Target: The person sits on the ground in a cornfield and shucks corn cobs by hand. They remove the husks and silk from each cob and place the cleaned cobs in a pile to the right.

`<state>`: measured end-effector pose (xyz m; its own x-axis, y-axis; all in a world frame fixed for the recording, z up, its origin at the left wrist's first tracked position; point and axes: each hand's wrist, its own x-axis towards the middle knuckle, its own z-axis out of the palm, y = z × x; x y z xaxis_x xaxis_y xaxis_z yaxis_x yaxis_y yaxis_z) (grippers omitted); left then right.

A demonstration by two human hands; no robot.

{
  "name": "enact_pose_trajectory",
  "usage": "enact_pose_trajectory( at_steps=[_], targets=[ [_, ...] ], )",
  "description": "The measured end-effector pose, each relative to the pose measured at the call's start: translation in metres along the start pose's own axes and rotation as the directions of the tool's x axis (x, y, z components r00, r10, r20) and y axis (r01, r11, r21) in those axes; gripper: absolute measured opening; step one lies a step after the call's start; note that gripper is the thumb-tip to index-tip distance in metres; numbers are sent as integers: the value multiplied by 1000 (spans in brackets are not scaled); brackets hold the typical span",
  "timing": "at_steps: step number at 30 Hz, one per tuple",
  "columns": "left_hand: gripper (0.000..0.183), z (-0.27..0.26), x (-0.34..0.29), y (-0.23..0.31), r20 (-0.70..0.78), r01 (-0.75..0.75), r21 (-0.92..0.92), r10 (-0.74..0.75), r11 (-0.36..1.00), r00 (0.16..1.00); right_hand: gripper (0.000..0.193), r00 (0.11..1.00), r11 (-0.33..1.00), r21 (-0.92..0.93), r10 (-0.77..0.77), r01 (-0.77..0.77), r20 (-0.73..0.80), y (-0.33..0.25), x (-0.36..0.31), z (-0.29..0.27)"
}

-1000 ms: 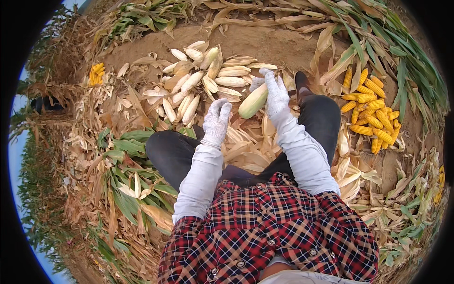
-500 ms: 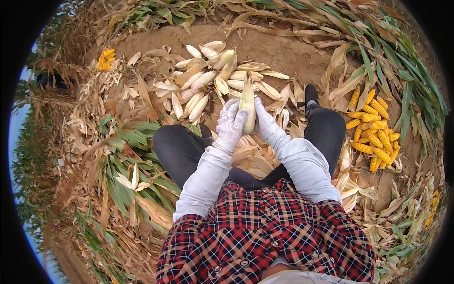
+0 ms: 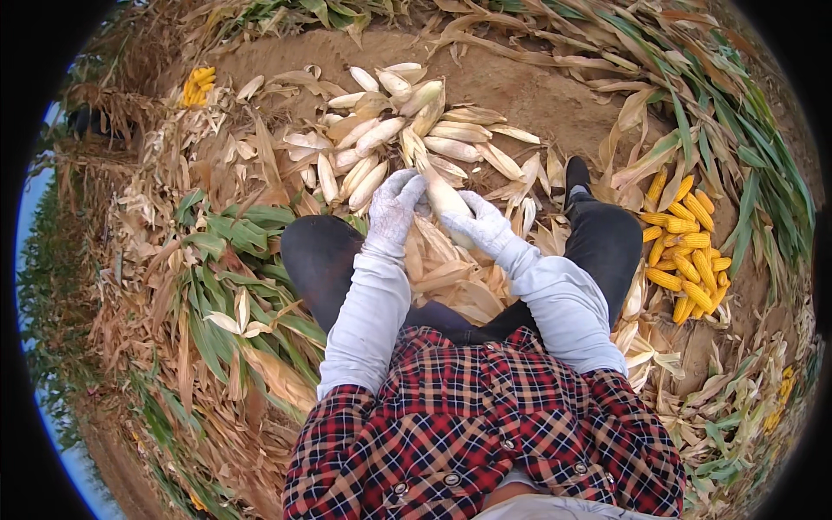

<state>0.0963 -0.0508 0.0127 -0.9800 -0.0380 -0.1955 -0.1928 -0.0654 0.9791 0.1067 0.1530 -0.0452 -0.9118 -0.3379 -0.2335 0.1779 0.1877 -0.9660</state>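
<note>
Between my knees, a corn ear in its pale husk (image 3: 446, 198) leans with its tip toward the far left. My right hand (image 3: 482, 224), in a whitish work glove, is closed around its lower end. My left hand (image 3: 397, 206), gloved the same way, is curled closed right beside the ear's left side; what its fingers hold, if anything, is hidden. Just beyond my hands lies a heap of unhusked corn ears (image 3: 379, 136). To the right of my right leg sits a pile of husked yellow corn cobs (image 3: 693, 247).
Loose dry husks (image 3: 464, 282) cover the ground between my legs. Green and dry corn stalks (image 3: 693, 95) border the far right, and green leaves (image 3: 238, 238) lie left of my left knee. Another small yellow cob pile (image 3: 198, 87) is at the far left.
The ear has tilted from upright to leaning left. My left hand has shifted left off the ear's lower part and curled, while my right hand keeps hold low down.
</note>
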Motion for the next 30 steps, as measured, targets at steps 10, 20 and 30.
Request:
enact_pose_trajectory(
  at_steps=[10, 20, 30],
  targets=[
    [18, -7, -3, 0, -5, -44, 69, 44, 997, 999, 80, 1000, 999, -46, -2, 2, 1, -18, -9, -1],
    [16, -3, 3, -29, -95, 9, -134, -22, 991, 995, 69, 997, 961, 276, -10, -11, 73, 6, -4, 10],
    [14, 13, 6, -44, 36, 139, -735, -167, 663, 985, 50, 944, 545, 786, 35, -293, 327, -6, -11, 6]
  ],
)
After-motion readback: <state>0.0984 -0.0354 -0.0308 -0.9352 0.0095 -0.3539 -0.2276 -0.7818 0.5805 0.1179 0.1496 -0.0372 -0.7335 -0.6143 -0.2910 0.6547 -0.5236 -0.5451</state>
